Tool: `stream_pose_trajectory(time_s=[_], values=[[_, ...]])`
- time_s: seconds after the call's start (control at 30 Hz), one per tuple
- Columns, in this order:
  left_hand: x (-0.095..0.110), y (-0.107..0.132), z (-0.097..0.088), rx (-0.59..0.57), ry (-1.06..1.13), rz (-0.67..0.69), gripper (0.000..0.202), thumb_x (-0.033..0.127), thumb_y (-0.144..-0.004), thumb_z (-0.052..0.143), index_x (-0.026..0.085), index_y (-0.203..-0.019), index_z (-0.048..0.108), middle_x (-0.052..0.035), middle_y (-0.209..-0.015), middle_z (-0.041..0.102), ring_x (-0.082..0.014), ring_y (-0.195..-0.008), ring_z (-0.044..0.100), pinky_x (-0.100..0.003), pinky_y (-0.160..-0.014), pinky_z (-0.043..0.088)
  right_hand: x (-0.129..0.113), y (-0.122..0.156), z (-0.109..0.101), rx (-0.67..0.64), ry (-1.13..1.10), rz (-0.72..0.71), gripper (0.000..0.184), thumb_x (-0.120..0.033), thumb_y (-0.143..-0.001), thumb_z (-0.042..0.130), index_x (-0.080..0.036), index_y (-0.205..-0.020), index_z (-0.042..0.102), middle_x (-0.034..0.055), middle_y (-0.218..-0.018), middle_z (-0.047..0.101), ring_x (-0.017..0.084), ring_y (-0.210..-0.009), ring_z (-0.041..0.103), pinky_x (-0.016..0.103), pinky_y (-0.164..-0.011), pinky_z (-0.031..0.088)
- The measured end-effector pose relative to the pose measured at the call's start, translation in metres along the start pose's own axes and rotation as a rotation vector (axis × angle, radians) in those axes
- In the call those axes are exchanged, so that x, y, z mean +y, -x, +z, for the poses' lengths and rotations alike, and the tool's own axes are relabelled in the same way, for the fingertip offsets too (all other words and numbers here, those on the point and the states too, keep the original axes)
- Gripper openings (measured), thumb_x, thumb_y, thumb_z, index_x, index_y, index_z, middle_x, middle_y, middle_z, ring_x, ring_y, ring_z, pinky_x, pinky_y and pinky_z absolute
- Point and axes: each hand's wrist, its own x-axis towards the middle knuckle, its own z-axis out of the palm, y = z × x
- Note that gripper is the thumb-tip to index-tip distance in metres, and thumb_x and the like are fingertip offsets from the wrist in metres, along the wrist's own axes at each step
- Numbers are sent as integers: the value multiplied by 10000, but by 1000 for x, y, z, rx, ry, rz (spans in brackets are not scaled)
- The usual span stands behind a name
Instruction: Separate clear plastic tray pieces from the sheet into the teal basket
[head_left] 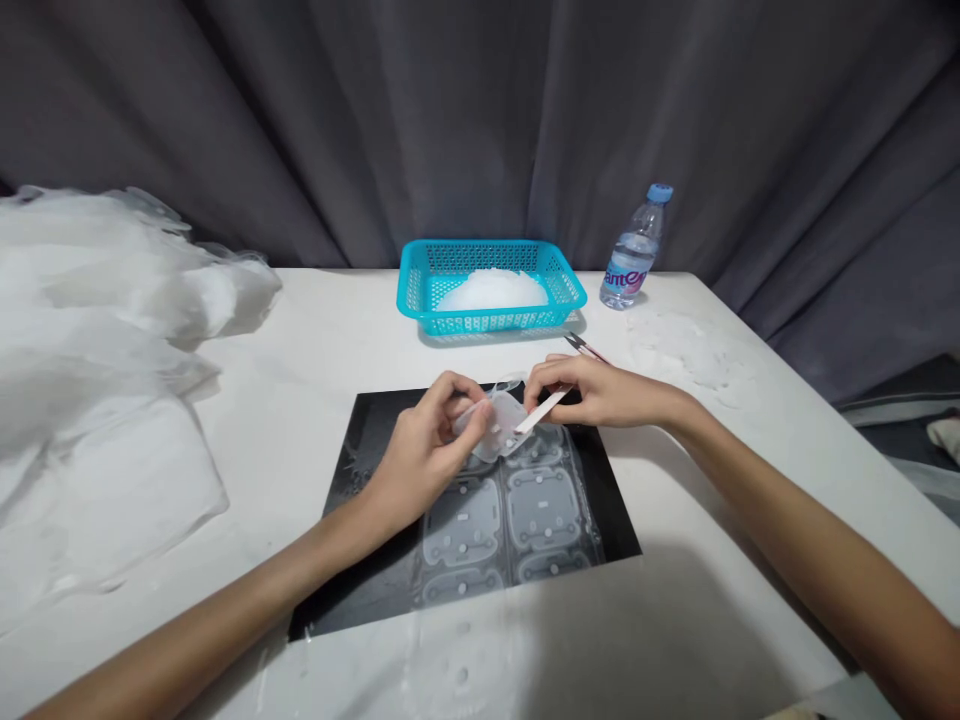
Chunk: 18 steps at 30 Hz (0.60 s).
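My left hand [431, 440] is closed on a small clear plastic piece [501, 428], lifted just above a black mat [367, 440]. My right hand [592, 390] pinches a thin tool [541, 411], a flat pale blade whose tip touches that piece; its dark and pink rear end sticks out behind the fingers. Under both hands lies a clear plastic sheet [510, 525] moulded into rows of rounded rectangular shapes.
A turquoise basket [570, 290] holding a heap of clear pieces stands behind the mat. A water bottle [634, 255] is to its right. Piles of clear plastic sheets [97, 400] cover the table's left side. Loose clear pieces [686, 345] lie at the right.
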Motion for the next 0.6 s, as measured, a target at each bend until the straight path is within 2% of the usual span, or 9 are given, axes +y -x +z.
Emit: stream_pose_trajectory(time_s=[0.07,0.13,0.27,0.4,0.43,0.5,0.6], values=[[0,-7,1,-89,122,-113,254,425,-1000,663,200,-1090,587,27,-734,722,-97,-528,544,-195,-491,384,2,-2,6,27,-20,17,104,-145,-939,646,-173,-975,739,41,-957,729,192,-925,633,309,-853,464],[-1,-13,2,-156,123,-122,290,441,-955,719,182,-1073,663,3,-798,731,-109,-588,571,-205,-527,406,3,-2,10,43,-44,24,124,-125,-918,644,-173,-985,736,35,-962,721,181,-905,634,292,-826,463],[-7,-13,4,-156,-29,17,252,400,-1014,647,173,-944,733,-8,-829,729,-118,-638,601,-214,-563,438,4,-4,14,70,1,47,104,-120,-884,651,-176,-944,714,25,-935,726,174,-868,631,279,-782,438],[-10,2,7,-163,-194,348,137,282,-1041,628,190,-976,705,-2,-830,766,-131,-691,699,-223,-655,528,23,-5,14,258,205,187,62,-114,-857,654,-171,-858,677,30,-901,724,181,-841,608,287,-758,392],[-10,5,7,-159,-210,392,104,262,-1043,633,194,-1005,703,-7,-869,782,-134,-727,725,-222,-682,544,29,-4,13,291,224,225,75,-102,-843,647,-172,-854,675,33,-903,726,180,-832,602,288,-756,388],[-7,9,6,-136,-188,396,82,237,-1051,628,202,-1060,701,-17,-937,797,-135,-783,753,-212,-710,568,37,-2,9,304,213,267,105,-100,-824,642,-174,-883,688,37,-921,735,180,-816,594,294,-760,395],[-3,8,1,-52,-112,340,81,234,-1052,631,202,-1063,704,-22,-945,793,-138,-815,764,-200,-718,593,33,3,1,352,152,219,135,-182,-866,653,-177,-989,708,68,-1039,739,196,-873,602,316,-788,422]])
